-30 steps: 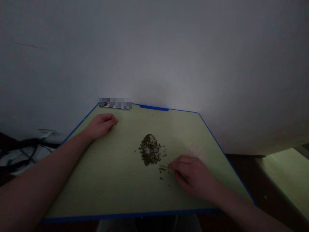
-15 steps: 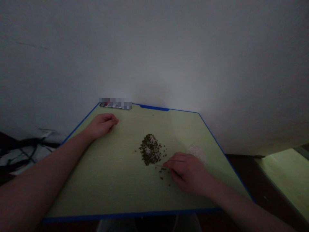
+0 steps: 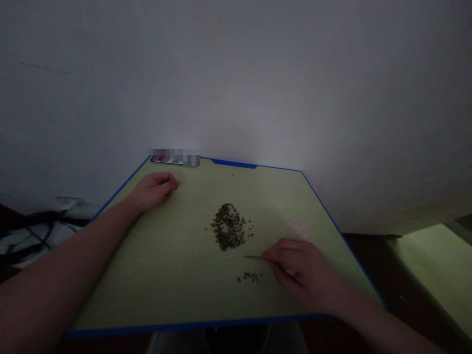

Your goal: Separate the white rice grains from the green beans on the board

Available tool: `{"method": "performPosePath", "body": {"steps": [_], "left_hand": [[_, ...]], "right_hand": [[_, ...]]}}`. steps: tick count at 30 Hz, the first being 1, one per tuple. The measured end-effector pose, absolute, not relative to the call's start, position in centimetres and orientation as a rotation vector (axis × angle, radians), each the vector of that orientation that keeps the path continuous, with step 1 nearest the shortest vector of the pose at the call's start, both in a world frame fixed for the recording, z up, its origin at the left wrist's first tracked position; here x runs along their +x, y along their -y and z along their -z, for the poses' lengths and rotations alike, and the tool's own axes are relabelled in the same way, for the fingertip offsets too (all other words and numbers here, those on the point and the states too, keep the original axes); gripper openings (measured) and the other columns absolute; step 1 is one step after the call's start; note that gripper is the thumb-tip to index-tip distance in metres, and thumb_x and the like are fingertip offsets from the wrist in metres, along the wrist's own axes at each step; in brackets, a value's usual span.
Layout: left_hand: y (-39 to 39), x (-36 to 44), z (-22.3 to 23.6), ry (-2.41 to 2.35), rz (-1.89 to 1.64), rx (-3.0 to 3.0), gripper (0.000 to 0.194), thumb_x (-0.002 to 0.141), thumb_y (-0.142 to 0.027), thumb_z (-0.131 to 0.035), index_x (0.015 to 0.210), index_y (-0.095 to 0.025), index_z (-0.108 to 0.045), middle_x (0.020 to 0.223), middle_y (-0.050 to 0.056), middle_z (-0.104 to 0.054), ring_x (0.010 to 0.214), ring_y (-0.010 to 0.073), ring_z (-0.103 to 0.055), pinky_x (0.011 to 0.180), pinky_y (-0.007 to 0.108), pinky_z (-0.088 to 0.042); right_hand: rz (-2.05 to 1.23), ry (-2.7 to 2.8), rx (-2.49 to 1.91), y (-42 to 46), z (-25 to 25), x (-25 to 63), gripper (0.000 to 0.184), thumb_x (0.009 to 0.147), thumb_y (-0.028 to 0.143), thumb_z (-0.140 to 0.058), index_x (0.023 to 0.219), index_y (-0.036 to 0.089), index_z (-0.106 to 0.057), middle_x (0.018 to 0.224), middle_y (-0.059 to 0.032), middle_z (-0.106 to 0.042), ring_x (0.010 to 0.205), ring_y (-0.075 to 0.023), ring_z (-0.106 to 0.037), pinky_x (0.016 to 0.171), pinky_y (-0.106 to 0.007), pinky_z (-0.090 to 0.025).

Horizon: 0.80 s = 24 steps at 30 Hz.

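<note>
My right hand [image 3: 298, 268] is closed in a pinch on a thin dark stick [image 3: 253, 257], whose tip points left, just below a heap of small green beans mixed with pale grains [image 3: 228, 228]. A few loose green beans [image 3: 251, 277] lie on the board in front of this hand's fingers. Behind it spreads a patch of pale, rice-like grains [image 3: 298, 228], partly hidden by the hand. Away at the left, my left hand [image 3: 157, 189] rests on the board with its fingers curled in, and nothing shows in it.
A yellow-green tabletop with a blue rim [image 3: 147, 275] carries everything. A phone [image 3: 175, 160], partly blurred out, lies at the far left corner. The wall [image 3: 236, 73] stands right behind the table. Black cables [image 3: 40, 226] hang at the left. One stray bean [image 3: 232, 174] sits near the back edge.
My right hand has moved right and toward me with the stick, away from the heap. Several loose beans now lie closer to the front edge, grouped apart from the heap. My left hand stays put.
</note>
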State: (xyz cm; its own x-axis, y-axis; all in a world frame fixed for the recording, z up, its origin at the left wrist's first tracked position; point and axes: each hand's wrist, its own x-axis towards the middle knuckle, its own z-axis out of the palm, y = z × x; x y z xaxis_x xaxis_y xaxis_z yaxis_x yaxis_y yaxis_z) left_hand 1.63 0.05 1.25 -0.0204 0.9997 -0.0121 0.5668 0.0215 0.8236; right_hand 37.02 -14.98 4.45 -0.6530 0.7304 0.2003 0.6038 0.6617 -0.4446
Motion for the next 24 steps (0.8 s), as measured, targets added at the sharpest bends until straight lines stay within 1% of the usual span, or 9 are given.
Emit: {"method": "performPosePath", "body": {"steps": [4, 8, 11, 14, 19, 24], "left_hand": [[-0.1, 1.6, -1.2, -1.666, -0.871, 1.629, 0.021, 0.068, -0.038, -0.057, 0.057, -0.02, -0.054, 0.044, -0.003, -0.047, 0.042, 0.0118, -0.042, 0.045, 0.024, -0.033], [-0.2, 1.5, -1.0, -1.649, -0.877, 1.625, 0.021, 0.068, -0.038, -0.058, 0.057, -0.02, -0.054, 0.044, -0.003, -0.047, 0.042, 0.012, -0.042, 0.045, 0.024, -0.033], [-0.1, 1.5, -0.9, -1.641, -0.881, 1.62, 0.021, 0.068, -0.038, -0.058, 0.058, -0.02, -0.054, 0.044, -0.003, -0.046, 0.042, 0.0118, -0.041, 0.045, 0.025, -0.033], [-0.1, 1.6, -1.0, -1.64, -0.886, 1.631, 0.021, 0.068, -0.038, -0.058, 0.057, -0.02, -0.054, 0.043, -0.003, -0.046, 0.042, 0.0117, -0.041, 0.045, 0.025, -0.032], [0.0, 1.5, -1.1, -1.637, -0.887, 1.636, 0.02, 0.068, -0.038, -0.058, 0.058, -0.021, -0.054, 0.043, -0.003, -0.047, 0.042, 0.0118, -0.041, 0.045, 0.025, -0.032], [0.0, 1.4, -1.0, -1.636, -0.888, 1.651, 0.02, 0.069, -0.037, -0.057, 0.057, -0.021, -0.054, 0.043, -0.003, -0.046, 0.042, 0.0119, -0.041, 0.045, 0.025, -0.033]], "right_hand": [[-0.557, 2.231, -1.374, 16.2, -5.3, 38.3, 0.023, 0.089, 0.018, -0.05, 0.101, 0.021, -0.07, 0.084, -0.0034, -0.072, 0.07, -0.0151, -0.065, 0.061, -0.026, -0.051], [-0.682, 2.133, -1.507, 17.2, -3.9, 39.3, 0.023, 0.086, 0.019, -0.053, 0.1, 0.023, -0.071, 0.081, -0.0022, -0.073, 0.068, -0.0164, -0.066, 0.057, -0.027, -0.052], [-0.739, 2.104, -1.532, 17.0, -2.2, 39.1, 0.025, 0.085, 0.019, -0.053, 0.102, 0.023, -0.072, 0.084, -0.0024, -0.074, 0.071, -0.0179, -0.068, 0.061, -0.03, -0.055], [-0.752, 2.142, -1.485, 15.9, -1.3, 38.0, 0.028, 0.086, 0.018, -0.053, 0.106, 0.023, -0.071, 0.091, -0.0033, -0.075, 0.077, -0.0186, -0.07, 0.068, -0.032, -0.056], [-0.784, 2.305, -1.38, 14.0, -1.9, 35.1, 0.032, 0.082, 0.01, -0.053, 0.106, 0.022, -0.073, 0.1, -0.0047, -0.075, 0.088, -0.0191, -0.07, 0.078, -0.032, -0.054], [-0.844, 2.444, -1.277, 13.6, -2.8, 33.1, 0.035, 0.08, 0.006, -0.054, 0.104, 0.021, -0.073, 0.101, -0.0045, -0.075, 0.091, -0.0192, -0.068, 0.082, -0.03, -0.052]]}}
